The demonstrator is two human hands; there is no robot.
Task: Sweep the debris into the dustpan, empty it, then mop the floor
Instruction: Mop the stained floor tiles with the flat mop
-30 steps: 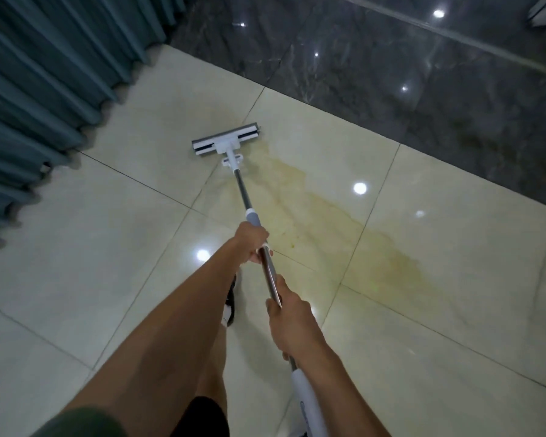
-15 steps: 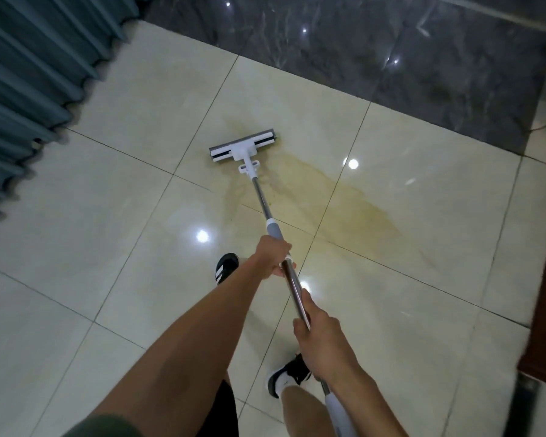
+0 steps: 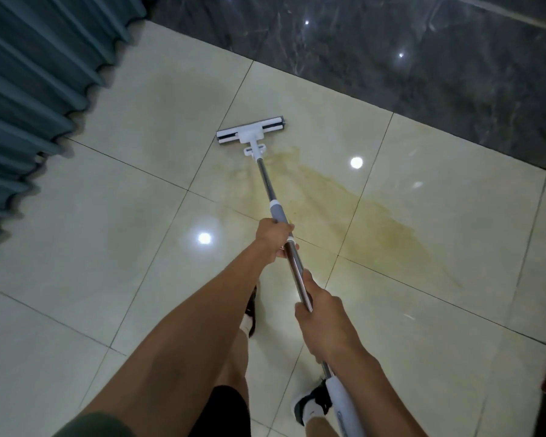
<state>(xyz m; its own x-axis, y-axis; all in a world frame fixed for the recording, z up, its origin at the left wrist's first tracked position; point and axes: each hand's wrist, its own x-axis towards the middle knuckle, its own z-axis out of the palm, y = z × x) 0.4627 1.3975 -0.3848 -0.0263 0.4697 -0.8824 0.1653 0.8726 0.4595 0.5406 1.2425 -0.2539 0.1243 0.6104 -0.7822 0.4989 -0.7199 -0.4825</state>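
Gripping the mop pole [image 3: 267, 187] with both hands, I have my left hand [image 3: 273, 236] curled round the grey collar and my right hand [image 3: 320, 313] wrapped round the metal shaft just behind it. The mop head [image 3: 251, 134] lies flat on the floor [image 3: 108, 216], well ahead of my left hand, at the far end of a yellowish wet streak [image 3: 360, 216] that runs off to the right of both hands. My worry is smearing: dragging a soiled pad back would likely spread that streak over more tiles. Wet glossy tile near my shoes [image 3: 312, 402] could also make me slip.
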